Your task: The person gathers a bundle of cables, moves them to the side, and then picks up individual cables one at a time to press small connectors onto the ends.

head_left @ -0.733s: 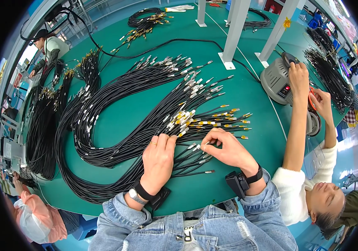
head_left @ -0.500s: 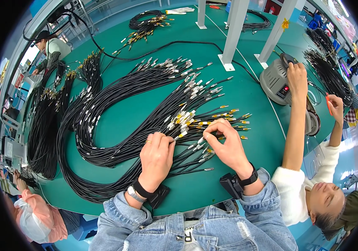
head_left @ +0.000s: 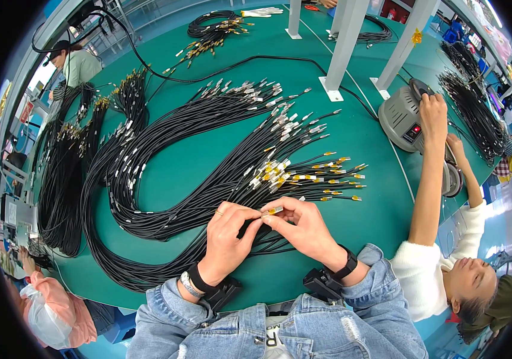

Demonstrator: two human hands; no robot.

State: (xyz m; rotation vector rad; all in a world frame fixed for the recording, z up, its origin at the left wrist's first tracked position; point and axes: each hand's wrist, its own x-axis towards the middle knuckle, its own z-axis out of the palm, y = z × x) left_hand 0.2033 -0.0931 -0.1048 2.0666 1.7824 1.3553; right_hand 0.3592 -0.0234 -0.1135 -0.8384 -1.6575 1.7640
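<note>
My left hand (head_left: pixel 227 236) and my right hand (head_left: pixel 301 226) meet fingertip to fingertip at the near edge of a large cable bundle. Between them is one cable end (head_left: pixel 274 210) with a yellow and whitish tip, pinched from both sides. Its cord is mostly hidden by my fingers. The bundle of black cables (head_left: pixel 148 218) curves in a wide U on the green table (head_left: pixel 363 251). Many of its ends carry white tags, and those just beyond my hands have yellow tips (head_left: pixel 277 173).
More black cables (head_left: pixel 58 197) hang together at the left, and coils (head_left: pixel 211 24) lie at the far side. Grey posts (head_left: pixel 344 54) stand on the table. At right, a co-worker's hand (head_left: pixel 433 116) rests on a grey machine (head_left: pixel 401 119) with a red light.
My hands have come together, drawing nearer to me, and now share one cable end. The co-worker's other hand has lowered, and the orange-handled tool it held is no longer visible.
</note>
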